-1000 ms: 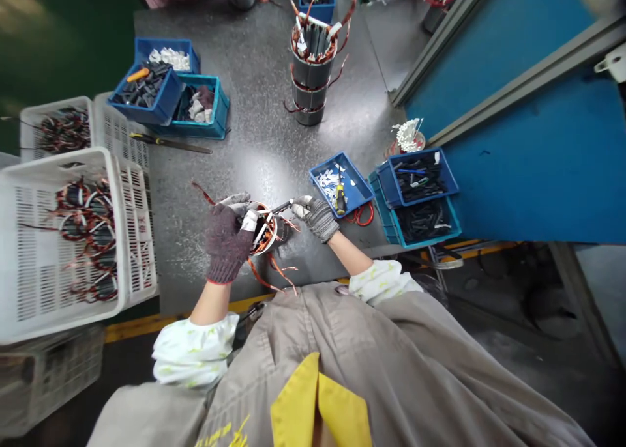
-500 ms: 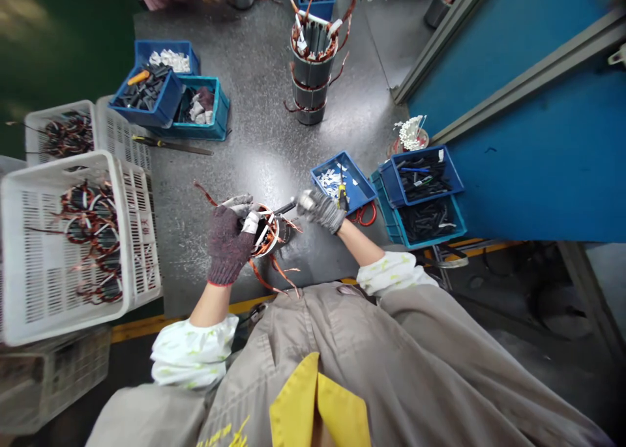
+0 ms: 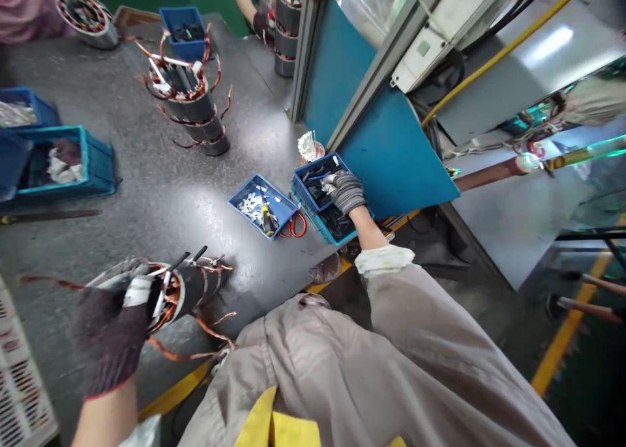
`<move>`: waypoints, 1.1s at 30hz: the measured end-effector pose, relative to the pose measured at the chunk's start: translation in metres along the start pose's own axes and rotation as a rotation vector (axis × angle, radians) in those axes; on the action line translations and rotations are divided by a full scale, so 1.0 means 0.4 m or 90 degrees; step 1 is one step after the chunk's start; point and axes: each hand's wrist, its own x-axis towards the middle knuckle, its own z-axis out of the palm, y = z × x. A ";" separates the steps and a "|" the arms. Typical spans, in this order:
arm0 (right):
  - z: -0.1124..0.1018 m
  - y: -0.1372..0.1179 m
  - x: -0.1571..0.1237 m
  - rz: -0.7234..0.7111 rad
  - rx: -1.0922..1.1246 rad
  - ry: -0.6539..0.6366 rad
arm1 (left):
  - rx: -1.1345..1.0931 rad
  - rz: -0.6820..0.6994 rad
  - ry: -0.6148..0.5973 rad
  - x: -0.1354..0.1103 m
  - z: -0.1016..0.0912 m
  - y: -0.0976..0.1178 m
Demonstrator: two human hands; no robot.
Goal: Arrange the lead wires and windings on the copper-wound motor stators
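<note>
My left hand (image 3: 115,310), in a dark maroon glove with pale taped fingers, wraps round the end of a motor stator (image 3: 188,294). The stator lies tilted on the table, with white strips and copper wires at its near end. Two black strips (image 3: 199,254) poke out along its top. My right hand (image 3: 345,191), in a grey striped glove, is down in the upper blue bin (image 3: 313,199) of dark strips. Its fingers look bent together, with their tips among the strips; what they hold is hidden. Beneath is a teal bin (image 3: 337,225) of black strips.
A blue tray (image 3: 244,196) holds white bits and a yellow-black tool (image 3: 267,220), with red-handled scissors (image 3: 297,224) beside it. Stacked stators (image 3: 195,111) stand farther back. A blue panel (image 3: 391,154) borders the right side. Co-workers' arms (image 3: 246,5) show at the far edge.
My right hand has moved from beside the stator to the bin on the right. My left hand stays on the stator. The view has swung to the right.
</note>
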 end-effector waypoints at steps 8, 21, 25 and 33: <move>0.007 -0.033 0.119 -0.137 -0.052 -0.089 | -0.002 0.004 0.020 -0.007 -0.007 0.012; 0.037 -0.046 -0.019 -0.053 0.186 0.065 | -0.108 0.054 0.112 -0.027 0.035 -0.032; 0.183 -0.311 -0.116 -0.201 0.294 -0.041 | -0.133 0.050 0.097 -0.037 0.040 -0.034; 0.374 -0.544 -0.141 -0.206 0.267 -0.149 | -0.166 0.054 0.108 -0.051 0.043 -0.036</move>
